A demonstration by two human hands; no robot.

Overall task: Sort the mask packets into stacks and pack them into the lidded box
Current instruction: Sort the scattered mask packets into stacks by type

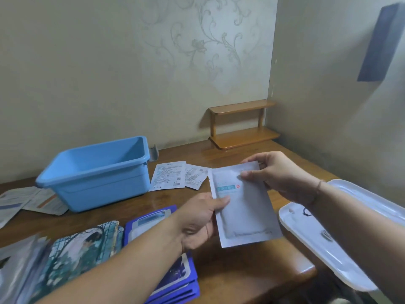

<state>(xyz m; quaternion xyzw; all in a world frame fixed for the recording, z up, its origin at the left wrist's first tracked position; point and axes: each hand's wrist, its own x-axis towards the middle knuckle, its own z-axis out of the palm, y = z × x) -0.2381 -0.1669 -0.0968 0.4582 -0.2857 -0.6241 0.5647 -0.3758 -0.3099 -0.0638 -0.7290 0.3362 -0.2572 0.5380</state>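
I hold a white mask packet (245, 207) with a blue label above the wooden table (241, 270). My left hand (199, 218) pinches its left edge and my right hand (276, 174) pinches its top right corner. An open blue plastic box (96, 172) stands at the back left with nothing visible inside. Its white lid (324, 240) lies at the right table edge. Two white packets (168, 176) lie flat right of the box. A stack of dark blue packets (175, 279) and a stack of teal illustrated packets (72, 255) lie at the front left.
More pale packets (28, 202) lie left of the blue box. A small wooden two-tier shelf (241, 126) stands in the back corner against the wallpapered wall. Clear plastic sleeves (15, 264) lie at the far front left.
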